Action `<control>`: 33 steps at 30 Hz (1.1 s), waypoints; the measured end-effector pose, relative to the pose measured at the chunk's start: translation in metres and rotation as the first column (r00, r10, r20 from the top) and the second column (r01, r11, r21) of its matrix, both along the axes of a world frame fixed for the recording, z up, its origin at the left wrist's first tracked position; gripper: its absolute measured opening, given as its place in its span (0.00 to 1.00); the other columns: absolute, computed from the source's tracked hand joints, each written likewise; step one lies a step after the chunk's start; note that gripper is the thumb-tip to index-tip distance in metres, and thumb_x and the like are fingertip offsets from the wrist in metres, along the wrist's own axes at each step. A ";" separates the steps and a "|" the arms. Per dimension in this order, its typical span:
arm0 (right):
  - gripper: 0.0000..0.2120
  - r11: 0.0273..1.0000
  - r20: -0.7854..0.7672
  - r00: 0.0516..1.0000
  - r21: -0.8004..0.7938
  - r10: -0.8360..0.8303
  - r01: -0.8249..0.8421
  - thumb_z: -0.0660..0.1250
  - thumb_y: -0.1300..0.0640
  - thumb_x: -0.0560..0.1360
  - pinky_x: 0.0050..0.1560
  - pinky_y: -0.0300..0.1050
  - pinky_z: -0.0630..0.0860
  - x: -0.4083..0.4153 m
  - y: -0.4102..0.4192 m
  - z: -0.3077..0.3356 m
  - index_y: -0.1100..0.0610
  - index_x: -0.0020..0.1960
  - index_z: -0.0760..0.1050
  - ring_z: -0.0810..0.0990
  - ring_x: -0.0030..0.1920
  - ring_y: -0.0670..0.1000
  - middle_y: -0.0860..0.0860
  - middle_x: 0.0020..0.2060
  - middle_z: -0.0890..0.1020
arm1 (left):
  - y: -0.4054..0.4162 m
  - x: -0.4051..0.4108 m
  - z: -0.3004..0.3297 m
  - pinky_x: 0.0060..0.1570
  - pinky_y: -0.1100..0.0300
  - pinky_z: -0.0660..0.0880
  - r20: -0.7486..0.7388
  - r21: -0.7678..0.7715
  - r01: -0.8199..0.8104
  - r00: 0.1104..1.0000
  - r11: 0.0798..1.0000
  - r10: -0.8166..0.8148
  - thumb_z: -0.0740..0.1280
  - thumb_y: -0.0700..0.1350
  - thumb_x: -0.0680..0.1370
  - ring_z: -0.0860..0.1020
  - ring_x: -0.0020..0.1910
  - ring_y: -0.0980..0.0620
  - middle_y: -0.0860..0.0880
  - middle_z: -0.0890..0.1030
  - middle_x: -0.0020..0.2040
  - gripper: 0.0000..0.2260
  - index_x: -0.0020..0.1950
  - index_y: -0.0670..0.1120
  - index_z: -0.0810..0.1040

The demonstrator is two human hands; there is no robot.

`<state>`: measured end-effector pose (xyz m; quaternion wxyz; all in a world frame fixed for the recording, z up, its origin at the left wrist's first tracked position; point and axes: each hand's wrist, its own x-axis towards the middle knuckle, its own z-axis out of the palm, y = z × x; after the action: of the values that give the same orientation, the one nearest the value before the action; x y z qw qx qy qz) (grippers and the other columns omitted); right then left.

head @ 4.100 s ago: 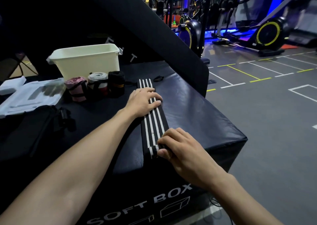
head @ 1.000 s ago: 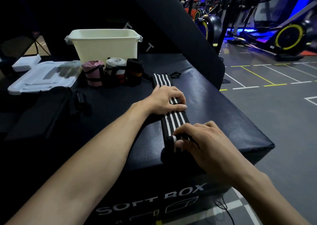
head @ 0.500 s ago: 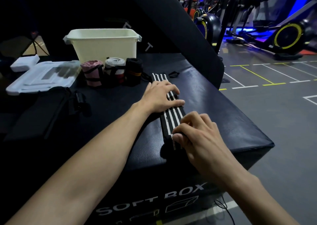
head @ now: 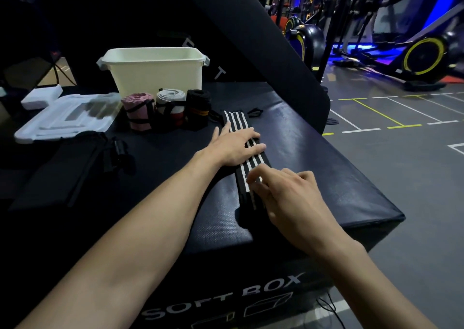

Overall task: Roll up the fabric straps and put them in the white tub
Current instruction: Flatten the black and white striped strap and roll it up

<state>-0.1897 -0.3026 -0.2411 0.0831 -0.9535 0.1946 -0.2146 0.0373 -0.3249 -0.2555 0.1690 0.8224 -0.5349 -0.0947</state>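
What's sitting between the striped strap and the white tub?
Three rolled straps, pink, grey and black, stand in a row right in front of the tub, between it and the striped strap. Lifting over them clears the path.

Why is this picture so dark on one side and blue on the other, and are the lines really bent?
Head view: dim room, so the upper left is near black; blue gym lighting glows upper right. The wide-angle lens bows straight edges, such as the soft box. The striped strap and white tub stay sharp.
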 end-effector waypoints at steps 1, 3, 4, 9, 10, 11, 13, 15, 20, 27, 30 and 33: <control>0.03 1.000 -0.007 1.000 -0.006 -0.022 0.022 0.58 0.48 0.84 0.52 0.51 0.65 0.002 0.000 -0.001 0.44 0.54 0.71 0.74 0.48 0.48 0.41 0.45 0.79 | 0.000 0.000 0.000 0.79 0.38 0.38 -0.003 0.000 -0.003 1.000 1.000 0.003 0.57 0.69 0.80 0.44 0.83 0.41 0.59 0.58 0.82 0.27 0.78 0.62 0.65; 0.02 0.997 0.032 0.997 -0.033 -0.066 0.067 0.61 0.48 0.82 0.51 0.49 0.63 0.006 0.002 -0.003 0.45 0.54 0.72 0.73 0.49 0.49 0.41 0.47 0.77 | 0.000 0.000 0.000 0.79 0.38 0.38 -0.007 0.002 -0.006 1.000 1.000 0.006 0.57 0.69 0.80 0.44 0.83 0.41 0.59 0.58 0.82 0.27 0.78 0.62 0.65; 0.01 0.994 0.063 0.994 -0.065 -0.088 0.092 0.63 0.49 0.81 0.49 0.49 0.62 0.008 0.003 -0.003 0.45 0.52 0.73 0.72 0.49 0.50 0.42 0.47 0.75 | 0.001 0.000 0.000 0.79 0.38 0.38 -0.006 0.002 -0.005 1.000 1.000 0.005 0.57 0.69 0.80 0.44 0.83 0.41 0.59 0.58 0.82 0.27 0.78 0.62 0.66; 0.03 0.963 0.209 0.971 -0.216 -0.114 0.159 0.68 0.57 0.76 0.44 0.48 0.66 0.010 0.012 -0.009 0.50 0.45 0.75 0.75 0.39 0.52 0.45 0.39 0.77 | 0.001 0.001 0.000 0.79 0.38 0.40 -0.004 -0.023 -0.002 1.000 1.000 0.002 0.58 0.70 0.79 0.46 0.83 0.42 0.60 0.60 0.82 0.27 0.77 0.63 0.67; 0.04 0.960 0.239 0.966 -0.231 -0.102 0.159 0.68 0.57 0.76 0.43 0.48 0.67 0.008 0.012 -0.010 0.51 0.44 0.75 0.75 0.38 0.52 0.46 0.37 0.77 | 0.001 0.002 -0.001 0.79 0.38 0.40 -0.003 -0.030 -0.003 1.000 1.000 0.002 0.58 0.70 0.79 0.46 0.83 0.42 0.60 0.60 0.82 0.27 0.76 0.63 0.67; 0.04 0.958 0.258 0.962 -0.243 -0.085 0.150 0.68 0.56 0.77 0.43 0.48 0.68 0.006 0.011 -0.011 0.51 0.44 0.76 0.76 0.38 0.52 0.46 0.37 0.77 | 0.001 0.002 -0.001 0.79 0.38 0.40 -0.001 -0.035 -0.003 1.000 0.999 0.003 0.59 0.71 0.79 0.46 0.83 0.42 0.60 0.61 0.81 0.27 0.76 0.64 0.68; 0.06 0.962 0.255 0.966 -0.249 -0.042 0.108 0.65 0.53 0.80 0.44 0.48 0.70 0.001 0.011 -0.012 0.51 0.45 0.76 0.76 0.38 0.51 0.46 0.38 0.78 | 0.000 0.003 -0.002 0.79 0.38 0.40 0.002 -0.044 -0.001 1.000 0.999 0.001 0.59 0.71 0.78 0.47 0.83 0.42 0.60 0.61 0.81 0.27 0.76 0.64 0.68; 0.09 0.973 0.211 0.978 -0.226 -0.004 0.053 0.63 0.47 0.81 0.46 0.49 0.70 -0.004 0.010 -0.012 0.50 0.47 0.77 0.78 0.41 0.50 0.45 0.41 0.79 | -0.001 0.005 -0.002 0.79 0.38 0.41 0.004 -0.053 0.005 1.000 0.999 -0.005 0.60 0.70 0.78 0.47 0.83 0.42 0.59 0.62 0.81 0.27 0.76 0.63 0.68; 0.20 0.989 0.009 0.999 -0.146 0.041 -0.040 0.69 0.35 0.72 0.51 0.47 0.71 -0.014 0.004 -0.010 0.46 0.57 0.76 0.78 0.52 0.48 0.42 0.53 0.79 | -0.001 0.008 -0.003 0.79 0.37 0.41 -0.011 -0.080 0.018 1.000 0.997 -0.019 0.61 0.70 0.78 0.47 0.83 0.42 0.59 0.63 0.81 0.26 0.75 0.63 0.70; 0.17 0.981 0.005 1.000 -0.195 0.025 -0.024 0.73 0.46 0.70 0.47 0.51 0.73 -0.007 -0.004 -0.011 0.48 0.58 0.79 0.82 0.50 0.51 0.43 0.52 0.82 | -0.004 0.012 -0.006 0.76 0.35 0.49 0.067 -0.180 0.102 0.994 0.978 -0.091 0.64 0.65 0.79 0.58 0.79 0.46 0.59 0.72 0.74 0.13 0.62 0.67 0.80; 0.17 0.980 -0.044 0.999 -0.196 0.026 -0.034 0.66 0.43 0.71 0.46 0.51 0.71 -0.005 -0.004 -0.007 0.47 0.57 0.79 0.82 0.48 0.51 0.43 0.51 0.83 | -0.006 0.013 -0.008 0.72 0.36 0.60 0.066 -0.236 0.178 0.984 0.955 -0.167 0.66 0.61 0.80 0.69 0.72 0.51 0.61 0.77 0.67 0.09 0.56 0.65 0.82; 0.18 0.984 -0.113 0.993 -0.172 0.035 -0.054 0.61 0.40 0.72 0.46 0.49 0.66 -0.007 0.002 0.002 0.47 0.57 0.76 0.81 0.46 0.50 0.42 0.48 0.83 | -0.009 0.016 -0.012 0.65 0.37 0.69 0.081 -0.261 0.245 0.969 0.934 -0.232 0.62 0.68 0.75 0.77 0.62 0.55 0.65 0.80 0.57 0.09 0.50 0.71 0.78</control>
<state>-0.1967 -0.3009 -0.2387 -0.0071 -0.9716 0.1576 -0.1765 0.0534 -0.3335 -0.2670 0.2531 0.7230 -0.6425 -0.0210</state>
